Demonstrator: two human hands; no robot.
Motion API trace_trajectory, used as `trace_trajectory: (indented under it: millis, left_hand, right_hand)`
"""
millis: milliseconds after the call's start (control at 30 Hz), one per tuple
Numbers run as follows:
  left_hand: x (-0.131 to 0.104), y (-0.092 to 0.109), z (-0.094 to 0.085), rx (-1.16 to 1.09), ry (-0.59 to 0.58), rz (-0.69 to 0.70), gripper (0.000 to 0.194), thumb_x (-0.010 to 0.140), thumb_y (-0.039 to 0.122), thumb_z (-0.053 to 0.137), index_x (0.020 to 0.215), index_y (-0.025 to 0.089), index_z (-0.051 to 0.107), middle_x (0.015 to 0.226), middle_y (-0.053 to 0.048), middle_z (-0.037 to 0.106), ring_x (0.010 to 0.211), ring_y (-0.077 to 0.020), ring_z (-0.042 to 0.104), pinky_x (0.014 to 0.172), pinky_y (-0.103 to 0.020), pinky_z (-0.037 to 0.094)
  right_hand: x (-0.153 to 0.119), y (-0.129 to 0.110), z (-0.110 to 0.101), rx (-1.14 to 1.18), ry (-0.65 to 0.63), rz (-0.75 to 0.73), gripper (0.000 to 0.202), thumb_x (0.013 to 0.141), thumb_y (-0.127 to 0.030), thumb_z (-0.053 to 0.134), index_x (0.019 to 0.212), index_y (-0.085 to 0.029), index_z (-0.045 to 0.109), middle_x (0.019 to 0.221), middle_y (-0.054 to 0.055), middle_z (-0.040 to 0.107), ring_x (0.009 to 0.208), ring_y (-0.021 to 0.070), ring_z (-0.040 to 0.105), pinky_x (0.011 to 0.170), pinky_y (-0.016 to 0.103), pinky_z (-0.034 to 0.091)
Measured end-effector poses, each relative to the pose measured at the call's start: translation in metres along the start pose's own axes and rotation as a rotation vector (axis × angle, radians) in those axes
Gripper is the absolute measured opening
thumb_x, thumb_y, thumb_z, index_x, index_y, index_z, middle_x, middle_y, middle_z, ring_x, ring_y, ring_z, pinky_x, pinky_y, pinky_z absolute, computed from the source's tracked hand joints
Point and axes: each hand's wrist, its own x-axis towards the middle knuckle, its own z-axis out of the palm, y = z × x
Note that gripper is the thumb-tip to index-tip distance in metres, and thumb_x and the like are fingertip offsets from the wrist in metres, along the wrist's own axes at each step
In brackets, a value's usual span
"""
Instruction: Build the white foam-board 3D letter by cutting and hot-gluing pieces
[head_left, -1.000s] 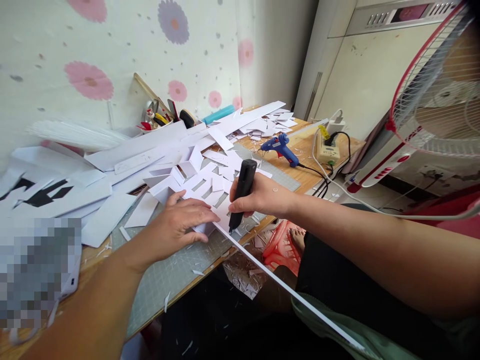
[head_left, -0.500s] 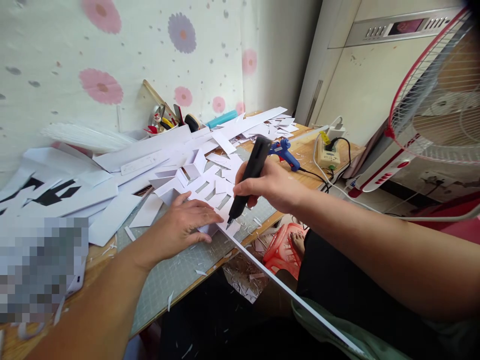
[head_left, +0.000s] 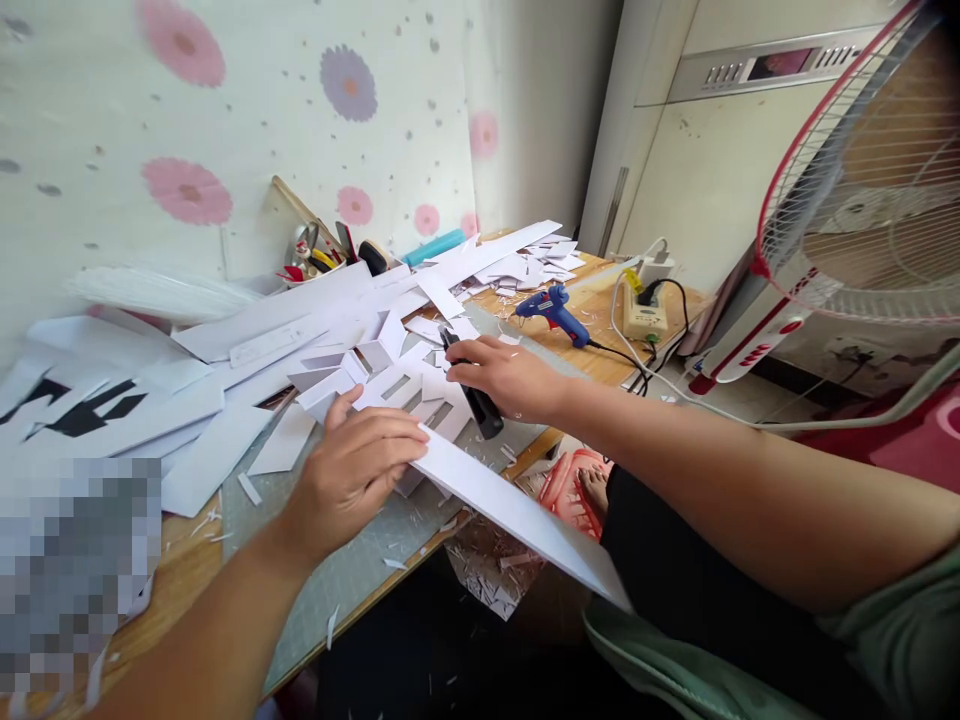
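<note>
My left hand [head_left: 364,460] is closed on the near end of a long white foam board strip [head_left: 517,510], which slants down over the table's front edge toward my lap. In my right hand [head_left: 506,378] is a black utility knife [head_left: 484,412], lying under my fingers with its thick end toward me. Just beyond both hands sits a white board piece with cut slots [head_left: 396,390], partly covered. Folded white board pieces [head_left: 379,345] stand behind it. Beneath the work lies a grey-green cutting mat [head_left: 322,590].
A blue glue gun [head_left: 559,312] lies right of the mat, near a power strip [head_left: 645,312] with cables. White board sheets and offcuts [head_left: 517,265] cover the back. A tool holder [head_left: 322,262] stands by the wall. A fan [head_left: 862,190] is at right.
The knife has turned from tip-down at the strip to lying lower, its thick end toward me. The strip has tilted, showing its broad face. The view has shifted slightly.
</note>
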Motion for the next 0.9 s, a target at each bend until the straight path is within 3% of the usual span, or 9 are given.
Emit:
trace_trajectory:
  millis: [133,233,367,467,567,633,733,800,900]
  left_hand:
    - [-0.005,0.002,-0.011,0.123,0.171,0.093,0.034,0.077,0.005,0.061,0.101,0.029,0.064,0.107,-0.002,0.071,0.107,-0.0227,0.064,0.101,-0.051,0.042]
    - [-0.012,-0.001,-0.015,0.206,0.279,0.141,0.044,0.073,0.002,0.064,0.107,0.03,0.063,0.11,-0.003,0.071,0.111,-0.0256,0.062,0.094,-0.049,0.049]
    - [-0.019,-0.006,-0.017,0.331,0.348,0.161,0.044,0.073,0.003,0.065,0.106,0.031,0.064,0.11,-0.002,0.071,0.109,-0.0257,0.064,0.093,-0.048,0.05]
    - [-0.019,-0.007,-0.018,0.392,0.398,0.151,0.041,0.074,0.002,0.064,0.102,0.031,0.065,0.107,-0.002,0.072,0.103,-0.0247,0.066,0.093,-0.048,0.049]
    - [-0.015,-0.007,-0.019,0.352,0.408,0.085,0.036,0.074,0.005,0.065,0.098,0.03,0.065,0.105,-0.002,0.071,0.102,-0.0246,0.065,0.094,-0.049,0.047]
    - [-0.012,-0.008,-0.018,0.227,0.367,-0.008,0.035,0.073,0.012,0.07,0.103,0.029,0.064,0.116,-0.006,0.066,0.111,-0.0265,0.06,0.099,-0.05,0.044]
    - [-0.009,-0.01,-0.013,-0.174,0.326,-0.271,0.057,0.074,0.031,0.073,0.126,0.026,0.052,0.136,-0.013,0.052,0.119,-0.0289,0.054,0.097,-0.045,0.045]
    - [-0.008,-0.011,-0.01,-0.517,0.32,-0.502,0.06,0.078,0.039,0.068,0.132,0.025,0.046,0.126,-0.013,0.059,0.103,-0.0251,0.061,0.083,-0.036,0.05]
    - [-0.005,-0.011,-0.012,-0.878,0.292,-0.753,0.036,0.079,0.041,0.068,0.107,0.018,0.063,0.086,-0.005,0.067,0.074,-0.0173,0.061,0.063,-0.026,0.048]
  right_hand:
    - [0.007,0.008,0.015,0.014,-0.084,0.15,0.058,0.075,0.004,0.044,0.13,-0.014,0.051,0.141,0.014,0.044,0.119,0.0261,0.049,0.095,0.038,0.046]
    - [0.009,0.01,0.006,0.091,-0.016,0.259,0.063,0.075,0.004,0.044,0.135,-0.014,0.048,0.148,0.014,0.038,0.131,0.0272,0.042,0.103,0.041,0.04]
    - [0.001,-0.011,-0.032,0.395,0.158,0.301,0.038,0.09,-0.029,0.052,0.124,-0.013,0.057,0.129,0.013,0.057,0.112,0.0223,0.058,0.096,0.037,0.046]
    - [-0.01,-0.033,-0.054,0.466,-0.047,0.229,0.072,0.077,-0.055,0.065,0.135,-0.015,0.049,0.123,0.014,0.061,0.103,0.0266,0.062,0.087,0.039,0.049]
    - [-0.017,-0.045,-0.055,0.273,-0.133,0.239,0.085,0.068,-0.048,0.074,0.14,-0.015,0.044,0.121,0.017,0.061,0.103,0.0316,0.06,0.087,0.043,0.048]
    - [-0.017,-0.047,-0.05,0.191,-0.123,0.288,0.077,0.07,-0.038,0.072,0.139,-0.016,0.045,0.116,0.015,0.062,0.098,0.0303,0.061,0.083,0.041,0.049]
    - [-0.015,-0.047,-0.046,0.094,-0.081,0.289,0.07,0.071,-0.033,0.068,0.137,-0.018,0.047,0.11,0.012,0.062,0.094,0.0296,0.061,0.078,0.04,0.05]
    - [-0.014,-0.047,-0.046,0.052,-0.066,0.244,0.069,0.072,-0.032,0.066,0.137,-0.018,0.047,0.108,0.012,0.062,0.094,0.0292,0.06,0.078,0.04,0.049]
    - [-0.012,-0.048,-0.045,0.04,-0.045,0.179,0.069,0.072,-0.029,0.066,0.137,-0.018,0.046,0.108,0.012,0.061,0.094,0.0275,0.058,0.079,0.039,0.048]
